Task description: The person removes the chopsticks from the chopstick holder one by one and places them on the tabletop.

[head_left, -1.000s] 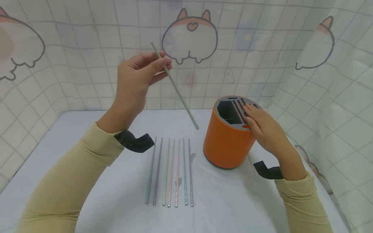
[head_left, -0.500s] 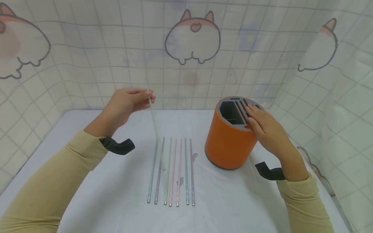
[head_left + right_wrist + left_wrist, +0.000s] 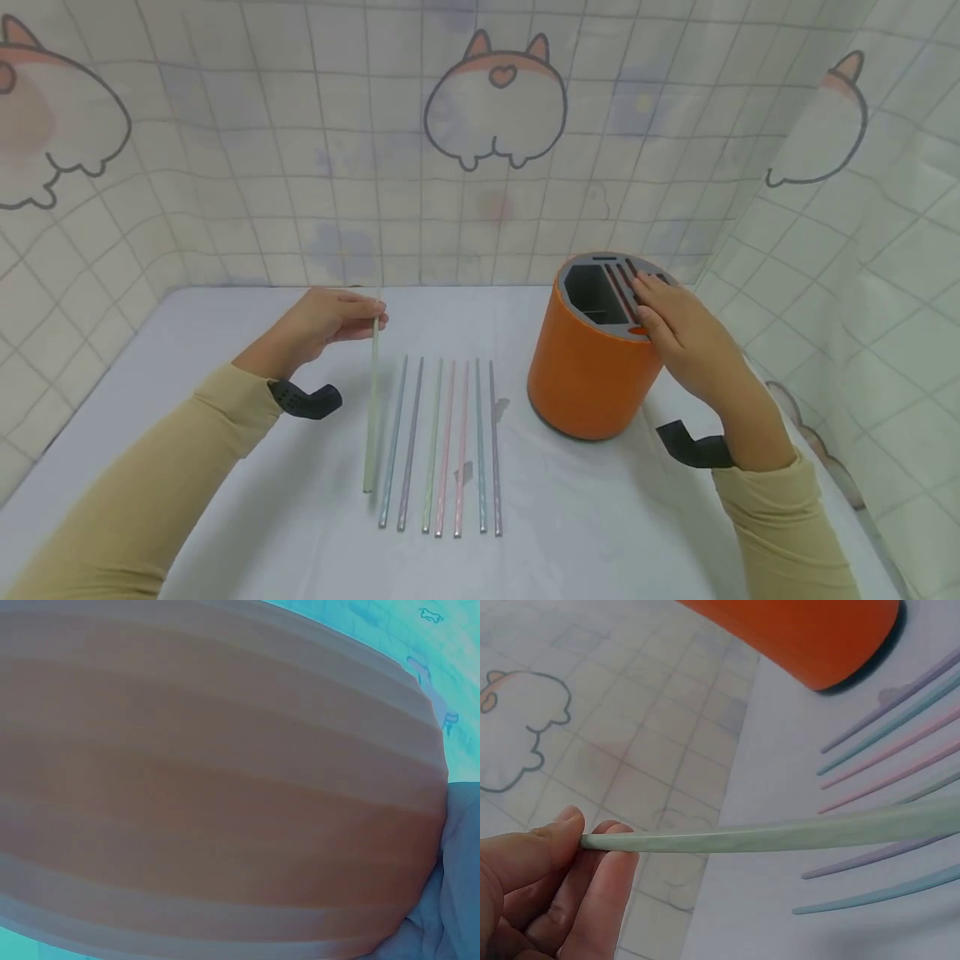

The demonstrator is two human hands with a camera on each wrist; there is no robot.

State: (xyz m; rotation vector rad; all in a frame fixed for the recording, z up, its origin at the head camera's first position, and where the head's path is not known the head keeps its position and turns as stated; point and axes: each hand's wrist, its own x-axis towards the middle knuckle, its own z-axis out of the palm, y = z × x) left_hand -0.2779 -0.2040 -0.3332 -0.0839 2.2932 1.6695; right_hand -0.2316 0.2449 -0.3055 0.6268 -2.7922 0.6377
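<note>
My left hand pinches a pale green chopstick by its thin end, between thumb and fingers. The thick end points toward me, low over the table, left of a row of chopsticks; whether it touches the cloth I cannot tell. That row has blue, purple, green and pink ones lying side by side. In the left wrist view the held chopstick runs across above the others. My right hand rests flat on the grey slotted top of an orange knife block. Its orange wall fills most of the right wrist view.
White cloth covers the table. A checked curtain with cartoon animals stands behind and at both sides. The knife block's top has a large dark opening left of the right hand.
My left hand has come down from high in front of the curtain, moving left with the green chopstick, which now lies nearly in line with the row. The right hand has stayed on the knife block.
</note>
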